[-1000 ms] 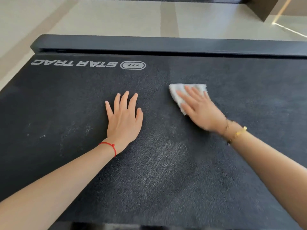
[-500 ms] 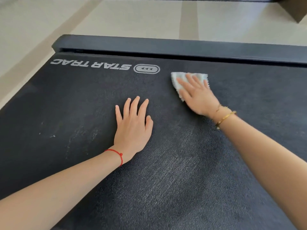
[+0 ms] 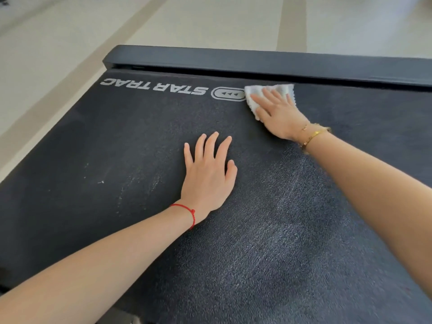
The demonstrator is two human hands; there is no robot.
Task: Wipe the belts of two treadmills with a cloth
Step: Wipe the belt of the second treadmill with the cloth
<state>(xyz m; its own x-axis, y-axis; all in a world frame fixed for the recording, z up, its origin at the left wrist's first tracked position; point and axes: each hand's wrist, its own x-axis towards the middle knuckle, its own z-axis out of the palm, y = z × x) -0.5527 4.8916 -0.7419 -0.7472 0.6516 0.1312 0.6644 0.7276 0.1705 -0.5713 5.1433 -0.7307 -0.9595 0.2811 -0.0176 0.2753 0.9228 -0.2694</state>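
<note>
A black treadmill belt (image 3: pixel 117 148) fills most of the view, printed with a white STAR TRAC logo (image 3: pixel 154 86) near its far edge. My right hand (image 3: pixel 280 113) presses a small white cloth (image 3: pixel 284 89) flat on the belt at the far edge, just right of the logo's oval badge. Fingers cover the cloth's middle. My left hand (image 3: pixel 208 174) rests flat on the belt's middle, fingers spread, holding nothing. Pale dust streaks (image 3: pixel 287 183) mark the belt under my right forearm.
A black end rail (image 3: pixel 257 61) runs along the belt's far edge, right behind the cloth. Beyond it and to the left lies a light tiled floor (image 3: pixel 70 38) with darker stripes. Small white specks (image 3: pixel 101 182) dot the belt's left part.
My right hand has slid the cloth away from me, from mid-belt up to the far edge beside the logo badge. My left hand stays flat on the belt.
</note>
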